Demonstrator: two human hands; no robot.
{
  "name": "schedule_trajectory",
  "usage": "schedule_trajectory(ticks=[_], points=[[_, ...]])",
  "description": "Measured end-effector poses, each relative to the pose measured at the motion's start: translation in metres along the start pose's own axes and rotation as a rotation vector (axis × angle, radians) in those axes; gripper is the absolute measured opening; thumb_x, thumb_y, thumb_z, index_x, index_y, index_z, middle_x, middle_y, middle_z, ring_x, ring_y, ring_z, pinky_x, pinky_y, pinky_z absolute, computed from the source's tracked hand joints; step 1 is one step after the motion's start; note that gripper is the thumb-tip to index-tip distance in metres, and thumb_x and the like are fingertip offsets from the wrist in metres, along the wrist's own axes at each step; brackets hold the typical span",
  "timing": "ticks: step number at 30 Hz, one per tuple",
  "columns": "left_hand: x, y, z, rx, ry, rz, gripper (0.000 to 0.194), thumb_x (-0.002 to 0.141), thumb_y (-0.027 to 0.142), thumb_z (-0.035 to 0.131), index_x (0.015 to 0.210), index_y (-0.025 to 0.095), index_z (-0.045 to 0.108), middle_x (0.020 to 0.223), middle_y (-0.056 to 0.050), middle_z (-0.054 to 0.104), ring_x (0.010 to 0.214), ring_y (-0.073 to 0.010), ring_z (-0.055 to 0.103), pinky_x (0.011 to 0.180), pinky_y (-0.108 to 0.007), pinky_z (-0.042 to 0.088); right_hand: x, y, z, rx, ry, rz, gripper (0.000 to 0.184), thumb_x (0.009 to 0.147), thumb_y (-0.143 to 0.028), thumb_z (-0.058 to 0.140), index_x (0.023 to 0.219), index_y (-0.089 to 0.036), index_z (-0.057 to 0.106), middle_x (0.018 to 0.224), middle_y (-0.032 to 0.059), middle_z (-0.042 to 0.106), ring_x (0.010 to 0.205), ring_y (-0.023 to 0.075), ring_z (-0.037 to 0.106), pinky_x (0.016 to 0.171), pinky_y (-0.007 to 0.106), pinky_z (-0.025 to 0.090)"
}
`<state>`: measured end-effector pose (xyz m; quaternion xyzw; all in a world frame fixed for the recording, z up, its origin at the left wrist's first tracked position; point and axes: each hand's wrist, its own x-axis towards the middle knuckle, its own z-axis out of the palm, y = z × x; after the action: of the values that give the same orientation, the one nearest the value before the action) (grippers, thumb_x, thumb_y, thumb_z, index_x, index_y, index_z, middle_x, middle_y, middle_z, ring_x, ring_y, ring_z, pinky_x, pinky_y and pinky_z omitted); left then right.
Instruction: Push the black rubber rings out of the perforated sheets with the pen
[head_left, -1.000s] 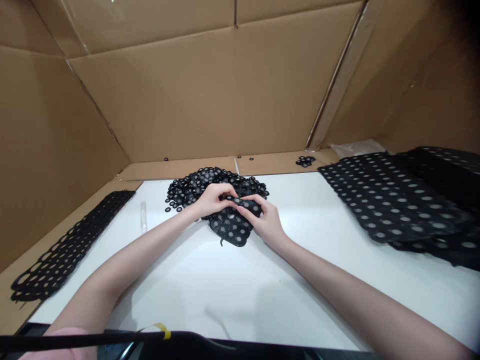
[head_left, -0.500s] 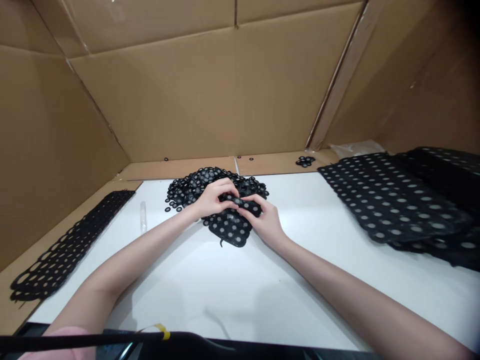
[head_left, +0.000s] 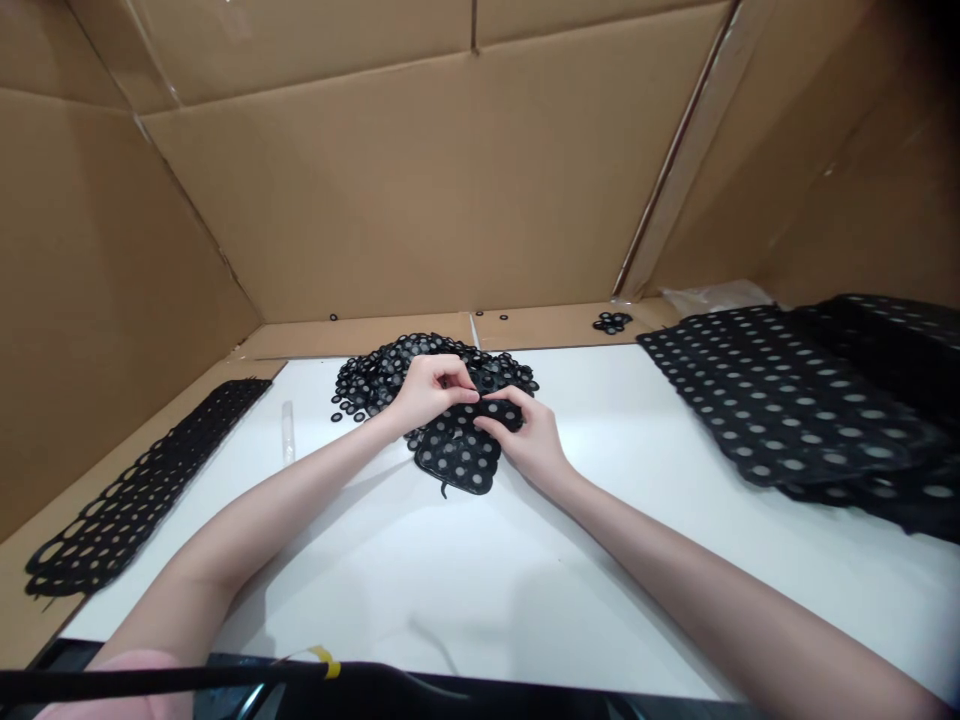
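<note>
A black rubber sheet (head_left: 457,455) studded with grey-centred rings lies on the white work surface (head_left: 465,570), its far end bent up between my hands. My right hand (head_left: 529,440) grips that raised end with curled fingers. My left hand (head_left: 431,390) pinches at the sheet's top edge, fingertips closed together; whether a ring is between them I cannot make out. Just behind my hands sits a heap of loose black rings (head_left: 390,365).
A stack of full black ring sheets (head_left: 795,400) lies at the right. Emptied sheets with open holes (head_left: 127,490) lie along the left edge. A few loose rings (head_left: 611,321) rest at the back. Cardboard walls (head_left: 420,180) enclose the surface on three sides.
My left hand has lifted slightly and drawn its fingertips into a tighter pinch above the sheet's edge. The sheet's bent end has shifted a little; my right hand has stayed put.
</note>
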<state>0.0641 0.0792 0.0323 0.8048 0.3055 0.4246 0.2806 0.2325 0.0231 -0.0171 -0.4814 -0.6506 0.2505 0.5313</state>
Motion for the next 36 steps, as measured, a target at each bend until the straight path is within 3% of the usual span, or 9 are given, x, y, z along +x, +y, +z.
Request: schedule_trajectory(ticks=[4, 11, 15, 17, 22, 28, 32, 36], points=[[0.002, 0.001, 0.001, -0.224, 0.098, -0.245, 0.024, 0.056, 0.029, 0.080, 0.056, 0.013, 0.062, 0.054, 0.002, 0.058, 0.051, -0.0082, 0.047, 0.051, -0.021, 0.034, 0.000, 0.001, 0.001, 0.016, -0.010, -0.009, 0.022, 0.071, -0.033, 0.069, 0.088, -0.020, 0.065, 0.089, 0.0031, 0.070, 0.083, 0.0225, 0.063, 0.078, 0.034, 0.046], [0.004, -0.002, 0.006, -0.425, 0.289, -0.335, 0.023, 0.053, 0.025, 0.079, 0.057, 0.012, 0.060, 0.055, 0.002, 0.058, 0.052, -0.0064, 0.046, 0.052, -0.019, 0.035, 0.000, 0.004, 0.002, 0.047, -0.014, -0.006, 0.025, 0.070, -0.033, 0.070, 0.091, -0.020, 0.066, 0.092, 0.0036, 0.070, 0.087, 0.0230, 0.062, 0.080, 0.034, 0.046], [0.017, -0.009, -0.020, -0.504, 0.499, -0.325, 0.026, 0.054, 0.026, 0.077, 0.059, 0.014, 0.055, 0.058, 0.003, 0.056, 0.052, -0.0063, 0.047, 0.051, -0.019, 0.036, -0.003, 0.008, 0.003, 0.056, -0.032, 0.047, 0.019, 0.068, -0.032, 0.072, 0.079, -0.019, 0.063, 0.081, 0.0023, 0.067, 0.077, 0.0212, 0.061, 0.071, 0.032, 0.045], [0.022, -0.016, -0.040, -0.459, 0.563, -0.286, 0.024, 0.058, 0.028, 0.076, 0.064, 0.014, 0.058, 0.056, 0.004, 0.053, 0.050, -0.0058, 0.045, 0.051, -0.019, 0.036, -0.005, 0.007, 0.003, 0.066, -0.043, 0.057, 0.020, 0.069, -0.032, 0.071, 0.082, -0.019, 0.063, 0.083, 0.0025, 0.067, 0.078, 0.0207, 0.060, 0.072, 0.032, 0.045], [0.025, -0.043, -0.069, -0.131, 0.502, -0.253, 0.018, 0.065, 0.029, 0.071, 0.070, 0.013, 0.066, 0.060, 0.000, 0.058, 0.054, -0.0098, 0.049, 0.054, -0.022, 0.038, -0.005, 0.002, 0.001, 0.054, -0.065, 0.034, 0.033, 0.071, -0.030, 0.069, 0.102, -0.022, 0.062, 0.100, 0.0044, 0.067, 0.088, 0.0214, 0.060, 0.079, 0.035, 0.047], [0.020, -0.064, -0.067, 0.393, 0.391, -0.193, 0.011, 0.073, 0.020, 0.066, 0.080, 0.016, 0.074, 0.078, -0.003, 0.062, 0.064, -0.0128, 0.053, 0.069, -0.028, 0.043, -0.004, 0.004, 0.001, 0.124, -0.012, 0.134, 0.049, 0.066, -0.029, 0.073, 0.112, -0.023, 0.057, 0.098, 0.0048, 0.066, 0.078, 0.0197, 0.061, 0.069, 0.033, 0.050], [0.018, -0.058, -0.065, 0.466, 0.405, -0.129, 0.018, 0.078, 0.019, 0.061, 0.093, 0.016, 0.072, 0.090, -0.005, 0.059, 0.068, -0.0122, 0.055, 0.072, -0.028, 0.046, -0.004, 0.007, 0.003, 0.137, -0.015, 0.153, 0.033, 0.066, -0.033, 0.074, 0.096, -0.022, 0.064, 0.091, 0.0036, 0.067, 0.073, 0.0185, 0.060, 0.066, 0.032, 0.049], [0.015, -0.035, -0.056, 0.457, 0.399, 0.005, 0.017, 0.081, 0.015, 0.057, 0.090, 0.018, 0.070, 0.096, -0.005, 0.057, 0.073, -0.0124, 0.056, 0.067, -0.025, 0.046, -0.004, 0.009, 0.004, 0.132, -0.024, 0.155, 0.027, 0.068, -0.036, 0.072, 0.088, -0.020, 0.066, 0.083, 0.0031, 0.068, 0.072, 0.0189, 0.060, 0.065, 0.031, 0.049]])
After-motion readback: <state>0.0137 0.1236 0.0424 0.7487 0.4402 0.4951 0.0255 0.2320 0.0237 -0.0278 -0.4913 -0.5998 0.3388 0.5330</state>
